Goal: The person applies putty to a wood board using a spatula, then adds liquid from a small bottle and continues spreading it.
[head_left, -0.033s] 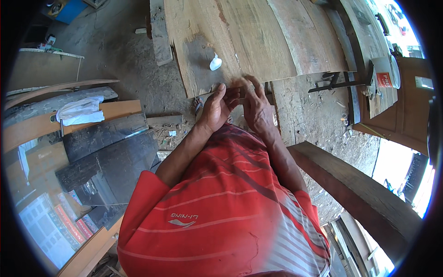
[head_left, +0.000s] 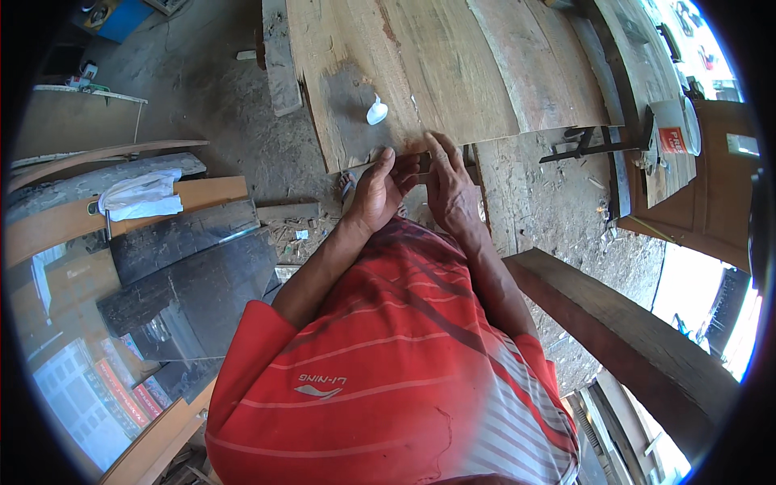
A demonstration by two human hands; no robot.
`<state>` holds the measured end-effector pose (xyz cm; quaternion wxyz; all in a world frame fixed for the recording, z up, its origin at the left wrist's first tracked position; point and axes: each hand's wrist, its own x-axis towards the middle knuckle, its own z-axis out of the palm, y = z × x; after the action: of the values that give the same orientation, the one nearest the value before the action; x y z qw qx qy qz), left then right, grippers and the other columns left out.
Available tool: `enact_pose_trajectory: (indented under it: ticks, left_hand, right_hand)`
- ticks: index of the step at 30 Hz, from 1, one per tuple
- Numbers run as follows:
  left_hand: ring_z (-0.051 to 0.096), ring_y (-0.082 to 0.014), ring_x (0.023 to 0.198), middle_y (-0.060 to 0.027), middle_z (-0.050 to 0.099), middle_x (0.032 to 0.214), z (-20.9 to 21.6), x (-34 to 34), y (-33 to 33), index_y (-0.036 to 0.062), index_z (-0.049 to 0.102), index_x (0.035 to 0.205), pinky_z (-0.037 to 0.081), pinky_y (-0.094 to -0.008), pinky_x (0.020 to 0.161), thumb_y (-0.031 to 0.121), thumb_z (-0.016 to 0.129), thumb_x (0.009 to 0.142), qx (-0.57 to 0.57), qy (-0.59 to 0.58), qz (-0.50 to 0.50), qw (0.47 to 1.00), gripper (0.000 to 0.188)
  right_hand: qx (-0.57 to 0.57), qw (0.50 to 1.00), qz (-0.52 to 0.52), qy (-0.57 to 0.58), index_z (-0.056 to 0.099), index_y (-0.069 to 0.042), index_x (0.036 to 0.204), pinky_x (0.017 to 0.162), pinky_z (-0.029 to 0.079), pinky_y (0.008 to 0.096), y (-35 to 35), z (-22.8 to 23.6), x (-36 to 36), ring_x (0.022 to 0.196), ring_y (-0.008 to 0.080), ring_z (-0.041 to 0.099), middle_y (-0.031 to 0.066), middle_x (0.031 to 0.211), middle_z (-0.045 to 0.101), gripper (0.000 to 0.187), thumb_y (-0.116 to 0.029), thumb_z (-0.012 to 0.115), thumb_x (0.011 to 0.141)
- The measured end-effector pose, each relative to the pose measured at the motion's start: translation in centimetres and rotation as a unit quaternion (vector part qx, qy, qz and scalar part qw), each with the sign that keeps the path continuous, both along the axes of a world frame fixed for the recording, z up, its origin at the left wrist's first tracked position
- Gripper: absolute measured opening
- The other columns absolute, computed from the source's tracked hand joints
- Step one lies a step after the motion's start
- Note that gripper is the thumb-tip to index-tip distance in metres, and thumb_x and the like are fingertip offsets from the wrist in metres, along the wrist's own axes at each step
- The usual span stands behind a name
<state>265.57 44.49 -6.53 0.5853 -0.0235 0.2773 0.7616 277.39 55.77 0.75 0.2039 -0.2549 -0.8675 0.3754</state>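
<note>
A wide wooden panel [head_left: 453, 73] with rough grain and a dark patch near its corner lies in front of me. On that patch is a small white squeeze bottle [head_left: 377, 111] with a narrow tip. My left hand [head_left: 378, 192] is at the panel's near edge, thumb raised and apart from its loosely curved fingers. My right hand [head_left: 449, 187] is just beside it, fingers stretched forward with their tips at the same edge. The hands nearly meet, and I cannot make out anything held between them.
A thick timber beam [head_left: 622, 339] slants along my right side. Dark boards [head_left: 194, 283] and a white cloth [head_left: 144, 194] lie to my left. At the far right stands a white bucket [head_left: 677, 128] beside a black metal clamp [head_left: 582, 145]. Wood scraps litter the floor.
My right hand's fingers, smeared by motion a moment before, now show sharply at the panel edge. The left hand and the bottle look the same.
</note>
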Motion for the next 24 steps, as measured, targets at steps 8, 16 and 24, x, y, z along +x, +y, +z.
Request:
enact_pose_trajectory:
  ticks: [8,16,24]
  left_hand:
    - [0.062,-0.0148,0.112,-0.0027,0.068,0.123,0.2,0.1,0.4,0.0126,0.062,0.131,0.045,-0.0364,0.102,0.044,0.057,0.105,-0.004,0.012,0.007,1.0,0.042]
    - [0.062,-0.0143,0.112,-0.0023,0.068,0.122,0.5,0.1,0.4,0.0106,0.063,0.13,0.045,-0.0356,0.102,0.043,0.055,0.106,0.002,0.017,0.006,1.0,0.041]
    - [0.062,-0.0143,0.111,-0.003,0.069,0.12,0.6,0.0,0.3,0.0089,0.064,0.127,0.046,-0.0349,0.1,0.044,0.056,0.105,-0.022,0.024,0.001,0.999,0.042]
  right_hand:
    - [0.057,0.995,0.052,-0.058,0.053,-0.014,0.145,0.094,0.053,0.0473,0.5,-0.1,-0.4,0.115,0.0377,0.062,0.0198,0.146,0.044,0.061,-0.002,0.06,0.086]
    - [0.157,0.98,0.061,-0.105,0.051,-0.017,0.149,0.094,0.051,0.0463,-0.2,-0.1,0.7,0.116,0.0357,0.062,0.0181,0.15,0.043,0.065,-0.003,0.058,0.086]
    - [0.072,0.994,0.034,-0.071,0.051,-0.012,0.148,0.093,0.052,0.0472,0.0,-0.6,0.7,0.114,0.0365,0.062,0.0182,0.148,0.045,0.066,0.0,0.06,0.084]
